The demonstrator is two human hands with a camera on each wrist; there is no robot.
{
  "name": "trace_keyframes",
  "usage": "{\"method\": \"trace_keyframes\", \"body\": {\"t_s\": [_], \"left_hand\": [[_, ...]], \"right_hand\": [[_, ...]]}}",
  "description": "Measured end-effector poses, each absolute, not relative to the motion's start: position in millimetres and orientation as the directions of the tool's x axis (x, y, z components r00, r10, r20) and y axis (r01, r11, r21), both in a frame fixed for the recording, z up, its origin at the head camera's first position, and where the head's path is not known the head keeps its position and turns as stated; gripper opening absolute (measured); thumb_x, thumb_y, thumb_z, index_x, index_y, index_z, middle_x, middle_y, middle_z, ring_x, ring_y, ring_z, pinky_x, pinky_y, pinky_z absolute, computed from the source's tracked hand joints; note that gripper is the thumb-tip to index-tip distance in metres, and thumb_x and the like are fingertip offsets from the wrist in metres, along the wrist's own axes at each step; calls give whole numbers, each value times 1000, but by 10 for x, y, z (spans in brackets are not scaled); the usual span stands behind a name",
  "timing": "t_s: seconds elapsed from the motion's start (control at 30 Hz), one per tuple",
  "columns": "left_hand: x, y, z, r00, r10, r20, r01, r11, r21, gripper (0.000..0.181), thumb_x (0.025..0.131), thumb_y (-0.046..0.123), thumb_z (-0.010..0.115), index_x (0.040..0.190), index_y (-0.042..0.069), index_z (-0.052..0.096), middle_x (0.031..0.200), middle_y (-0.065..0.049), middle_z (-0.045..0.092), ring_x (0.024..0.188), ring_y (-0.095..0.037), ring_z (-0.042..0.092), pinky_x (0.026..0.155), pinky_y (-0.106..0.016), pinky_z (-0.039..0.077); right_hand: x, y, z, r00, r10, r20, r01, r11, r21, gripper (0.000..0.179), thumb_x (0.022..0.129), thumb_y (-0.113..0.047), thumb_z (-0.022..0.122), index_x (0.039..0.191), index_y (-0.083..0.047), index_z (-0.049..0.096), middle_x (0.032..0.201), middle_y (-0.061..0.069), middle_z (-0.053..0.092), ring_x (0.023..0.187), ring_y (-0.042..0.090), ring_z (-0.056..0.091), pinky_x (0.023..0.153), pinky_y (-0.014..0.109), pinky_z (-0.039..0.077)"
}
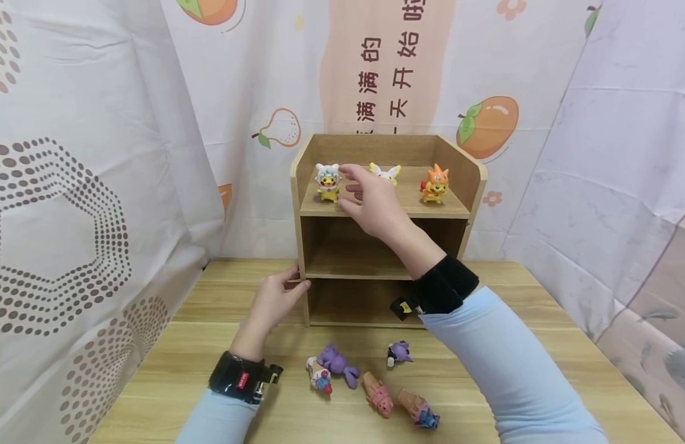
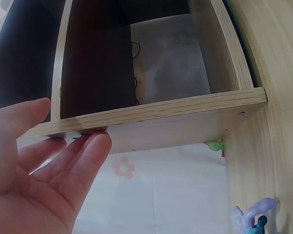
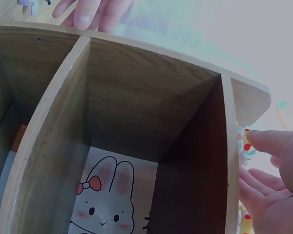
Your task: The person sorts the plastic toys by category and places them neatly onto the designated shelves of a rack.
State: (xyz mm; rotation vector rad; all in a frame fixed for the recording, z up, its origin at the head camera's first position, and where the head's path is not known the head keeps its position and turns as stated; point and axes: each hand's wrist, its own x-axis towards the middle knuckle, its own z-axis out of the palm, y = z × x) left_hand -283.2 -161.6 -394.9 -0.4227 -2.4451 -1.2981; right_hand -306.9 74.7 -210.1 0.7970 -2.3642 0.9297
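A small wooden shelf unit [image 1: 295, 234] stands on the table. My right hand [image 1: 370, 200] is at its top shelf, thumb and fingers spread beside a yellow figurine with a white hood [image 1: 327, 180]. In the right wrist view the thumb [image 3: 271, 141] lies close against this figurine; whether it touches is hard to tell. Behind that hand is a partly hidden figurine with white and yellow ears [image 1: 391, 172]. An orange-hooded figurine [image 1: 434, 185] stands at the right. My left hand [image 1: 276, 299] rests its extended fingers [image 2: 95, 151] against the unit's left side panel [image 2: 161, 109].
On the table before the unit lie a purple figurine [image 1: 338, 364], a white, blue and red one [image 1: 320, 375], a pink and brown one [image 1: 378, 394], a blue and brown one [image 1: 419, 409] and a dark purple one [image 1: 398, 352]. Printed curtains [image 1: 253, 74] hang behind.
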Motion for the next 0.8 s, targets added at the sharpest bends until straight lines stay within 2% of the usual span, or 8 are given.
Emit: {"method": "trace_keyframes", "body": {"t_s": [0.13,0.43,0.67,0.8], "left_hand": [[-2829,-1620,-3945,-902,101,420,404,540,738,53,95,23,75,138,-3,60,124,-22,68,101,-32,72,86,-43,60],[-2829,-1613,-3928,-907,102,408,394,546,739,54,95,24,75,139,-3,59,125,-23,67,103,-34,72,86,-44,60],[-2833,-1617,-3930,-911,102,399,384,558,736,55,96,25,74,140,-3,58,127,-23,66,105,-34,71,87,-44,59],[-2833,-1619,-3928,-915,102,390,377,560,738,55,96,27,73,140,-2,58,128,-22,66,105,-34,71,87,-43,59]], "right_hand": [[-2976,812,-2148,-681,-353,641,-701,567,-433,53,92,-11,77,141,-6,56,137,16,61,115,26,67,96,37,56],[-2782,1015,-2312,-540,-430,724,-811,496,-310,42,90,-11,80,129,-3,66,126,12,67,114,22,66,99,35,54],[-2700,1206,-2463,-531,-439,725,-824,467,-321,41,88,-11,82,126,-3,68,122,10,70,110,24,68,96,38,55],[-2658,1310,-2531,-518,-441,733,-829,468,-305,40,86,-10,84,123,-5,69,119,7,71,107,20,69,94,37,57]]}}
